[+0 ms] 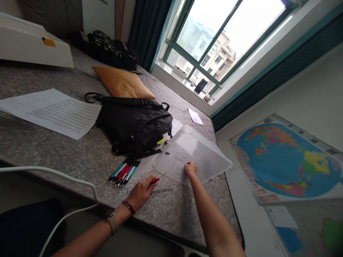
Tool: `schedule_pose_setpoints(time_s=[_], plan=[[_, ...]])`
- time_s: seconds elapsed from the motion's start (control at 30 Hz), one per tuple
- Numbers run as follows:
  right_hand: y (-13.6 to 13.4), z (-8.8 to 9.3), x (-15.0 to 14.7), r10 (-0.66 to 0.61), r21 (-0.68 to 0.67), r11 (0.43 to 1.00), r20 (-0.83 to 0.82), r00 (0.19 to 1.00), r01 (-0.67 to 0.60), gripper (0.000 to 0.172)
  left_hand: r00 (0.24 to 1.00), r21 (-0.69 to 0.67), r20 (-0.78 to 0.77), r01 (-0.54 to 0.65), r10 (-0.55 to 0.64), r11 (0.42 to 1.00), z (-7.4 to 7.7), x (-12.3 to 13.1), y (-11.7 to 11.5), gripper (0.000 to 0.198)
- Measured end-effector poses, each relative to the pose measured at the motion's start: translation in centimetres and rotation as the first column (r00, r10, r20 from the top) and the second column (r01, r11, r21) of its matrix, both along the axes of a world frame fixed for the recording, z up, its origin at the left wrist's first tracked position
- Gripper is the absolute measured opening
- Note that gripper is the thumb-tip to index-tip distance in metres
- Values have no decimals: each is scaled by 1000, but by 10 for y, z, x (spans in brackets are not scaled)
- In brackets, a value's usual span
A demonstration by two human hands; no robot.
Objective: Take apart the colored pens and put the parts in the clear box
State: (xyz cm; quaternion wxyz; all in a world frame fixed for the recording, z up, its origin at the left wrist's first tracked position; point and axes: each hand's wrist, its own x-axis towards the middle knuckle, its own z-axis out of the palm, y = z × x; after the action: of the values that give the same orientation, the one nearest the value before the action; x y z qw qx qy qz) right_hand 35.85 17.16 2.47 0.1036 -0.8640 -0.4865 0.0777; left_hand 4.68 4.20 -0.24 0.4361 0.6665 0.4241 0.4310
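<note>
My left hand [142,191] is closed round a small red-handled tool [154,181] with a thin, pointed shaft that aims right. Over the near part of a translucent plastic box [214,157] is my right hand [191,168], its fingers curled together. Whether they grip the box or some small thing cannot be made out. Several pens [124,173] in teal, red, white and black lie side by side to the left, just beyond my left hand. Behind them rests a black backpack [134,123], with a strap trailing towards the box.
All this lies on a grey patterned mattress [77,157]. A printed sheet [64,114], a padded brown envelope [125,84], a white box [32,46] and dark clothes [107,48] lie farther off. A white cable [53,170] crosses the near left edge. A world map [289,157] hangs at right.
</note>
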Motion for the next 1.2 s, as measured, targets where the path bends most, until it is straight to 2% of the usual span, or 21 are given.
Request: schedule_pose_setpoints(time_s=[0.13,0.3,0.37,0.4,0.43,0.5,0.53,0.57,0.63,0.7,0.77,0.83,0.87,0.93,1.0,1.03,1.1,1.13,1.2], plan=[[-3,4,-3,80,17,997,-62,995,-79,19,1000,-16,3,4,-4,1000,3,1,0,18],[-11,11,-28,206,76,978,-220,953,-194,13,998,-66,42,44,-41,997,15,-2,9,19],[-22,15,-42,219,136,974,-343,913,-183,15,997,-89,67,31,-25,996,23,-5,15,21],[-31,17,-48,212,191,972,-452,867,-138,17,997,-95,79,24,-16,995,28,-7,16,21],[-42,19,-55,201,266,963,-625,755,-36,20,996,-98,88,21,-13,995,32,-9,18,21],[-71,21,-64,209,317,920,-895,395,230,29,995,-96,94,27,-18,995,41,-12,17,21],[-89,20,-68,213,287,902,-946,246,322,33,995,-91,92,34,-26,995,44,-14,15,20],[-108,18,-69,215,252,889,-967,137,382,35,995,-84,87,46,-39,995,48,-16,12,20],[-147,10,-69,187,162,873,-982,-9,460,35,995,-61,71,71,-67,996,53,-20,4,19],[-183,-2,-67,164,112,846,-985,-56,522,29,994,-40,55,94,-91,995,57,-23,-6,18],[-209,-11,-66,159,122,811,-987,-14,572,19,993,-24,48,108,-107,994,60,-26,-15,18],[-222,-13,-70,140,153,791,-988,67,592,16,991,-19,52,121,-120,992,62,-31,-23,18],[-223,-12,-75,118,160,794,-987,110,586,19,991,-20,55,127,-125,992,62,-33,-27,19],[-214,-3,-87,37,121,842,-985,167,526,26,990,-29,59,132,-130,991,62,-40,-32,20],[-193,10,-99,-49,81,893,-961,273,443,30,990,-36,52,133,-131,990,61,-48,-36,21],[-179,18,-104,-41,102,921,-934,356,376,30,990,-36,43,134,-132,990,60,-52,-37,22],[-144,32,-113,-15,137,969,-797,604,205,28,989,-24,18,144,-144,989,59,-59,-37,21],[-125,39,-116,10,105,991,-686,728,85,28,988,-17,7,152,-152,988,60,-62,-36,20],[-86,48,-122,12,77,996,-608,794,43,24,986,-7,-9,167,-167,986,62,-65,-33,18]])
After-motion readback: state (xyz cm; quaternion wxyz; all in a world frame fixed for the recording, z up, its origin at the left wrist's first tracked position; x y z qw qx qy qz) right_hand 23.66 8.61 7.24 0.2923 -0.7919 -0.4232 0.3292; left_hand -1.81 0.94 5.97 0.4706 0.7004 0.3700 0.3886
